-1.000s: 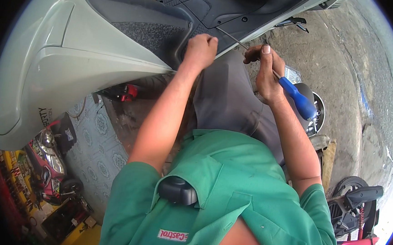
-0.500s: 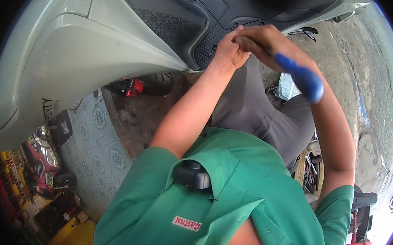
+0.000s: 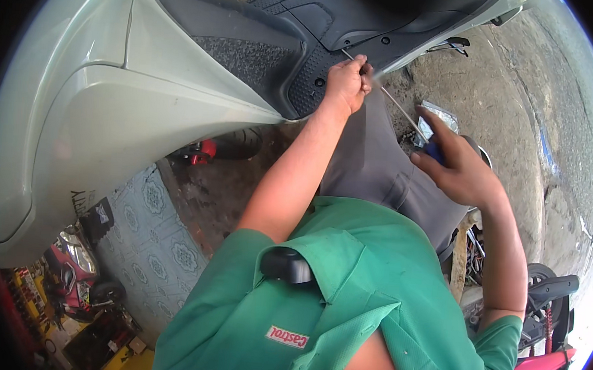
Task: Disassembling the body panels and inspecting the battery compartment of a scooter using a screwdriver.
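Observation:
A screwdriver with a blue handle (image 3: 434, 153) and a long thin metal shaft (image 3: 399, 106) slants across in front of me. My right hand (image 3: 459, 165) is around the handle, palm behind its end, with the index finger and thumb reaching forward. My left hand (image 3: 348, 87) is closed in a pinch around the shaft farther along. Beyond its fingers a thin metal end meets the dark grey scooter floorboard (image 3: 308, 83) near a recessed hole. A small grey patch on the shaft beside the left fingers is smeared by motion.
The scooter's pale front panel (image 3: 94, 123) fills the left. Below it are a red part by a tyre (image 3: 239, 144) and a patterned mat (image 3: 152, 233). A silvery packet (image 3: 438, 123) lies on the concrete at right, with a tool tray (image 3: 469, 255) near my right elbow.
My right hand has moved from beside the left hand down and to the right, onto the screwdriver's handle. The shaft now shows between the hands. My left hand stays near the floorboard.

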The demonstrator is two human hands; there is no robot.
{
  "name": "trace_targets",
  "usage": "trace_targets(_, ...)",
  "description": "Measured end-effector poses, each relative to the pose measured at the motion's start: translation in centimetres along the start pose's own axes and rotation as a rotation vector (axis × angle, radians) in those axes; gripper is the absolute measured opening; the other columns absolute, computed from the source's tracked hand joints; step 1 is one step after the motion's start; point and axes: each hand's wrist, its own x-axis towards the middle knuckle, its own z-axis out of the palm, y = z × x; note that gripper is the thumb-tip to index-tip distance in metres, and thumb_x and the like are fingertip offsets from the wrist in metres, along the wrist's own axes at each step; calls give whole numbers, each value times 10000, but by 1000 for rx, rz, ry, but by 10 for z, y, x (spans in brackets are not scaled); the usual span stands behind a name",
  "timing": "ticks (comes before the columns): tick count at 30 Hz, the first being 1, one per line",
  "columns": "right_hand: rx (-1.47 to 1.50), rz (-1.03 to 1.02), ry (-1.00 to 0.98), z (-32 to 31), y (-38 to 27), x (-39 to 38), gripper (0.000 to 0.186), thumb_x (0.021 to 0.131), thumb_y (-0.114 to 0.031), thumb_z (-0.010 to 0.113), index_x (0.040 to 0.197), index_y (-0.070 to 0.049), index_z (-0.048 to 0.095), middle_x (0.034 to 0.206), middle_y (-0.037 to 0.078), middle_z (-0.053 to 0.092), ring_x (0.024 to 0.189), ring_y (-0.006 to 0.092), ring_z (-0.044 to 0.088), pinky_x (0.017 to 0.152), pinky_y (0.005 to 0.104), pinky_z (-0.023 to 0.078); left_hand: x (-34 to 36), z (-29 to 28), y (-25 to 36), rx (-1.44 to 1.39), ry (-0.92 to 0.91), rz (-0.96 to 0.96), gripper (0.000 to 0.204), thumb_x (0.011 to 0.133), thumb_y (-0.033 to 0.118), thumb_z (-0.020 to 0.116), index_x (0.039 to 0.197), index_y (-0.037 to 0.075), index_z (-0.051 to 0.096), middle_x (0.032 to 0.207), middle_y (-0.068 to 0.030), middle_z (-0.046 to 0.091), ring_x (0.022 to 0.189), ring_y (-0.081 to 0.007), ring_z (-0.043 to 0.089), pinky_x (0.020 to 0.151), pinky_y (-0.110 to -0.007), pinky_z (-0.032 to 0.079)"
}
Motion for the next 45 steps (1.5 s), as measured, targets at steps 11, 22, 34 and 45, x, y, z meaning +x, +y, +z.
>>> trace_targets(11,-520,-167,308,21,119,62,586,963,-86,604,1529,-195,492,857,253,665,785,441,658,730,522,513,-24,-1,38,504,154,112,276,1047,247,597,1011,-26,625,809,-84,634,683,-213,711,556,-312,568)
trace_targets(22,-420,-147,360,43,124,57,587,1001,-126,582,1549,-299,460,776,237,669,742,423,666,720,528,533,9,-9,51,768,256,209,344,1070,297,556,956,-26,586,739,-70,610,574,-215,681,497,-359,579)
trace_targets(34,-537,-209,430,61,90,116,546,1025,-216,560,1550,-327,455,819,215,695,760,400,680,821,513,508,24,-16,59,633,256,141,384,1073,359,551,913,11,583,686,-25,564,506,-190,626,457,-330,536)
trace_targets(45,-269,-525,552,83,137,123,562,973,-112,631,1507,-252,527,845,224,684,739,413,661,742,486,520,-3,8,57,598,213,335,340,1025,311,626,890,9,545,644,-39,574,483,-176,617,437,-329,527)
